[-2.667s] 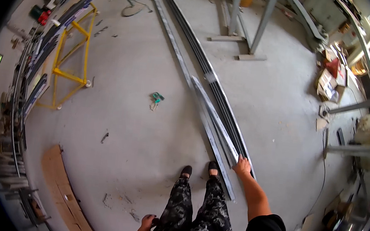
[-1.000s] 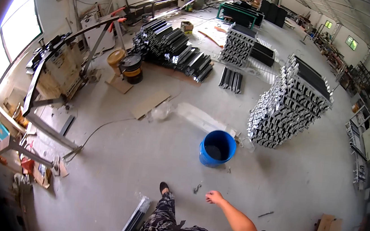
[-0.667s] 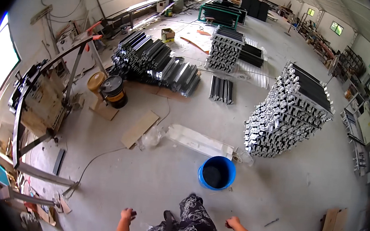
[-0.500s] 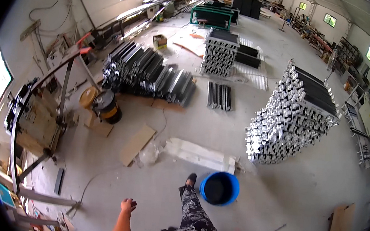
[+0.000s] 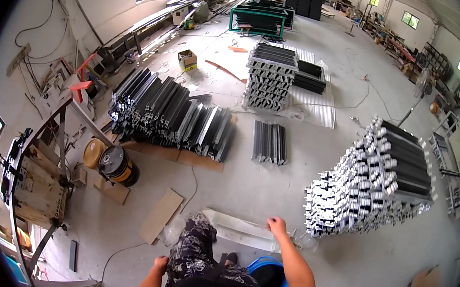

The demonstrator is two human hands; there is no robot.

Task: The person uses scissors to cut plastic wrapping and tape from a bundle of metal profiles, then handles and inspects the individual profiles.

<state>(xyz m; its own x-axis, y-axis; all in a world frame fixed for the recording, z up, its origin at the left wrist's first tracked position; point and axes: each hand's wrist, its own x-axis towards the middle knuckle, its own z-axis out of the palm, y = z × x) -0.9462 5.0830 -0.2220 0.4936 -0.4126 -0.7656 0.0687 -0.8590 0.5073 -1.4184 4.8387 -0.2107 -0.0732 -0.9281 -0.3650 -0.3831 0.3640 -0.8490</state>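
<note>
My left hand (image 5: 161, 263) hangs low beside my left thigh, its fingers loosely curled with nothing seen in them. My right hand (image 5: 276, 225) is swung forward, fingers curled and empty, over the floor near the end of a white wrapped strip of packing (image 5: 238, 229). Below my right forearm stands a blue bucket (image 5: 267, 276) with a dark inside, partly covered by my arm and body. Neither hand touches anything.
Ahead lie a heap of dark metal profiles (image 5: 171, 116), a small row of profiles (image 5: 270, 142) and a stacked block (image 5: 271, 78). A tall pile (image 5: 372, 181) stands right. At left are a black drum (image 5: 119, 165), a board (image 5: 162, 216) and a metal frame (image 5: 41, 180). A cable crosses the floor.
I have stepped forward, so the piles and bucket sit nearer and lower in view. My left leg has come forward; my right arm has swung ahead, while my left hand has dropped back.
</note>
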